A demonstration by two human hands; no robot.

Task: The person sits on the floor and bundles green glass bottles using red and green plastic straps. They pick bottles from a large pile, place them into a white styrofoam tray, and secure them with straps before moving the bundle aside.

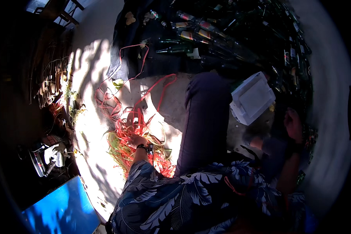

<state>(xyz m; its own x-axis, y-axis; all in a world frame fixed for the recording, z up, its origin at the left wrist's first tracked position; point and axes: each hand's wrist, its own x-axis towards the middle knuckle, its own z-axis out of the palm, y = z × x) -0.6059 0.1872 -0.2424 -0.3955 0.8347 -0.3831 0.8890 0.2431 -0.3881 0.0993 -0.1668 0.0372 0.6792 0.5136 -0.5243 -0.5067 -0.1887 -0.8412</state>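
Note:
My left hand (136,141), with a dark band at the wrist, reaches into a tangled heap of red and yellow-green plastic strapping (156,162) on the sunlit ground. Its fingers are partly lost among the strands, so their grip is hidden. Loose red loops (109,102) trail from the heap towards a dark cloth. On the other side, my right hand (293,124) is in deep shade above the ground, beside a white plastic foam box (253,98). Its fingers look bent, and whether they hold anything is too dark to see. A thin red strand (232,187) lies across my patterned shirt.
Many green glass bottles (193,35) lie piled on the dark cloth (169,63) ahead. My trousered leg (206,122) stretches between the strapping and the box. A blue panel (63,207) is at lower left, below stacked wood (52,82) along the left side.

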